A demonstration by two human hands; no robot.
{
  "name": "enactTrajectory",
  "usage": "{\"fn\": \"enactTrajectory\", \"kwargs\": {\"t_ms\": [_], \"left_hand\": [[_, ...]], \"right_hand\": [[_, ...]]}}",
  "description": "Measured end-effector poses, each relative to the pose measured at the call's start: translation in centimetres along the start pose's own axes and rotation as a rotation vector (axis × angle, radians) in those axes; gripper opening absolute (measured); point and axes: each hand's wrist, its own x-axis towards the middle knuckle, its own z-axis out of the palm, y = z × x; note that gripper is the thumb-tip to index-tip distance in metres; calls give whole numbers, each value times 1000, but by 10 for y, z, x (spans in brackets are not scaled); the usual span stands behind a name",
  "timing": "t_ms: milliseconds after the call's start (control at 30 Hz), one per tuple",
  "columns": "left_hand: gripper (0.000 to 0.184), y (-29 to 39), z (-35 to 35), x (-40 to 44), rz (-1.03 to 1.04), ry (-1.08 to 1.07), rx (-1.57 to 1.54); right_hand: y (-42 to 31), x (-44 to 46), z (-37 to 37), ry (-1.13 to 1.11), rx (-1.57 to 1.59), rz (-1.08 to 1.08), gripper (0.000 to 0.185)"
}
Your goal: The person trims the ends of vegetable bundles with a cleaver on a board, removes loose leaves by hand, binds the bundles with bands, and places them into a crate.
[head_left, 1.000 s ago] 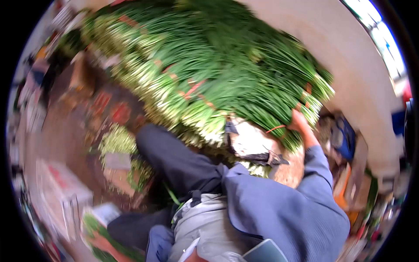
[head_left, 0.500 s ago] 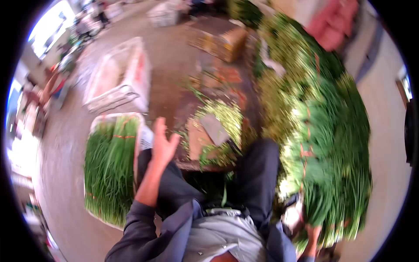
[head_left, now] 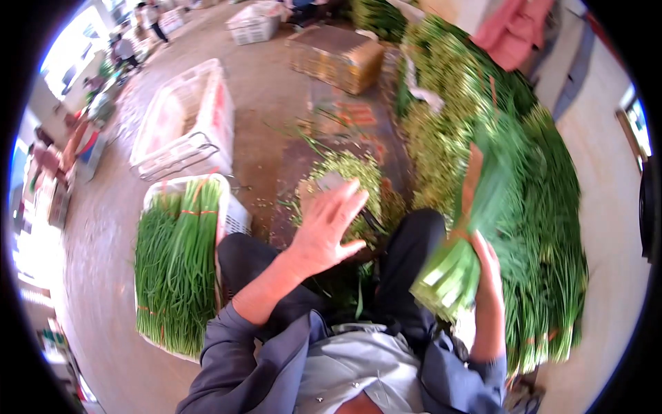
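My right hand [head_left: 488, 272] is wrapped round a bundle of Chinese chives [head_left: 447, 279] beside my right knee. An orange band ties the bundle; its pale cut ends point down to the left and its green leaves blur upward. With fingers spread and nothing in it, my left hand [head_left: 324, 228] hovers over the low work surface in front of my knees. Beneath it lies a cleaver, its grey blade [head_left: 331, 181] partly hidden by my fingers and its dark handle [head_left: 373, 221] showing at the right. Chopped chive trimmings [head_left: 358, 165] surround the blade.
A long heap of tied chives [head_left: 545, 241] lies at my right. At my left stands a white crate [head_left: 224, 193] packed with upright bundles, with another white crate [head_left: 224, 117] behind it. A taped cardboard box [head_left: 338, 58] sits ahead. People [head_left: 150, 19] are far off.
My right hand has come up from the lower end of the heap with a chive bundle in it. My left hand has moved right, from beside my left knee to over the cleaver.
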Motion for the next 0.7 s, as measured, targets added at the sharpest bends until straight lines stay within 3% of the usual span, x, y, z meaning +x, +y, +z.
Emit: {"fn": "enactTrajectory", "kwargs": {"t_ms": [100, 133, 267, 300, 333, 400, 433, 533, 667, 700], "left_hand": [[91, 6, -6, 16, 240, 213, 244], [84, -1, -6, 19, 285, 301, 310], [69, 2, -57, 19, 160, 107, 641], [71, -20, -55, 18, 286, 261, 437], [78, -24, -57, 14, 160, 183, 492], [83, -54, -43, 0, -217, 7, 387], [86, -75, -31, -8, -380, -27, 301], [90, -144, 1, -50, -556, -208, 303], [91, -169, 39, -69, -716, -407, 314], [93, -174, 46, -72, -756, -491, 332]], "right_hand": [[-13, 21, 87, -347, 27, -31, 52], [-12, 31, 108, -553, 61, 67, 52], [4, 96, 145, -935, -347, -102, 67], [25, 141, 141, -863, -497, -295, 65], [67, 189, 136, -784, -650, -490, 62], [133, 222, 128, -390, -1347, -457, 41], [160, 228, 123, -395, -1402, -436, 39], [236, 232, 119, -310, -1551, -396, 42], [246, 231, 126, -319, -1583, -440, 41], [234, 228, 123, -422, -1503, -346, 39]]}}
